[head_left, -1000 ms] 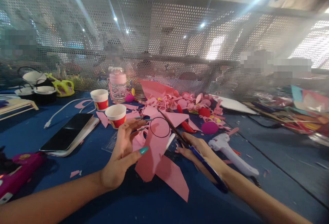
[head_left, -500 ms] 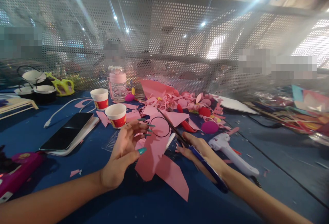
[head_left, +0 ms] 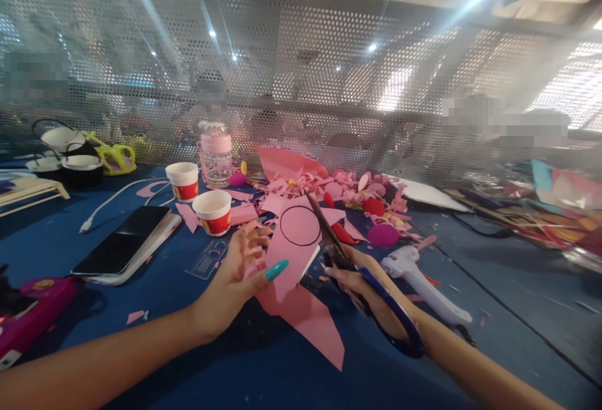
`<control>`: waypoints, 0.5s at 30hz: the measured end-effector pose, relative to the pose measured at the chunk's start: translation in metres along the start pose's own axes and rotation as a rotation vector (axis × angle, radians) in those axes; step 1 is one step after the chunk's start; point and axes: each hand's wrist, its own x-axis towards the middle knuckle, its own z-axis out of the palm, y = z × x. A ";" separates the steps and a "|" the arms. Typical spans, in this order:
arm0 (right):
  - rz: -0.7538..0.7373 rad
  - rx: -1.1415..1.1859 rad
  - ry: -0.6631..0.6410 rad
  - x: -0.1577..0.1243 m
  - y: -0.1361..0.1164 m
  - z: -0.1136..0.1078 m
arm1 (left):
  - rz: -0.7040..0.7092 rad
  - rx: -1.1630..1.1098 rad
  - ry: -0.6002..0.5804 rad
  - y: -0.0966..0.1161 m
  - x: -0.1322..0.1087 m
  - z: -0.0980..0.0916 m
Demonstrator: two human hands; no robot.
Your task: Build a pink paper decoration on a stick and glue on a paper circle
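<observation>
My left hand (head_left: pixel 237 275) pinches a pink paper sheet (head_left: pixel 294 253) between thumb and fingers and holds it up off the table. A black circle (head_left: pixel 300 226) is drawn on the sheet's upper part. My right hand (head_left: pixel 362 288) is closed in the blue handles of a pair of scissors (head_left: pixel 376 297). Their blades (head_left: pixel 324 222) point up and away, lying against the sheet's right edge beside the circle. A larger pink offcut (head_left: pixel 313 328) lies on the blue table below both hands.
A white glue gun (head_left: pixel 423 281) lies right of the scissors. Two paper cups (head_left: pixel 212 211), a phone on a case (head_left: pixel 125 244), a pink jar (head_left: pixel 215 152) and a heap of pink scraps (head_left: pixel 348 190) crowd the blue table (head_left: pixel 493 310). A perforated metal screen (head_left: pixel 301 71) closes the back.
My left hand closed its spread fingers on the pink sheet and lifted it, turning the circle to face me. The scissors tilted more upright against the sheet's right edge.
</observation>
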 end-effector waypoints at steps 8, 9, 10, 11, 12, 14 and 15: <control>0.080 0.225 -0.099 -0.001 -0.003 0.000 | -0.143 -0.051 -0.086 0.008 -0.001 0.007; 0.088 0.226 -0.102 -0.001 -0.003 0.000 | -0.120 -0.046 -0.064 0.008 -0.002 0.007; 0.093 0.222 -0.101 -0.002 -0.003 0.000 | -0.090 -0.051 -0.050 0.007 -0.003 0.006; 0.095 0.214 -0.099 -0.002 -0.003 0.000 | -0.057 -0.060 -0.042 0.006 -0.005 0.006; 0.092 0.202 -0.095 -0.003 -0.004 0.000 | -0.024 -0.061 -0.039 0.005 -0.006 0.005; 0.077 0.168 -0.080 -0.003 -0.004 0.000 | 0.032 -0.035 -0.048 0.002 -0.008 0.004; 0.065 0.141 -0.062 -0.002 -0.004 0.000 | 0.048 -0.013 -0.058 0.001 -0.009 0.003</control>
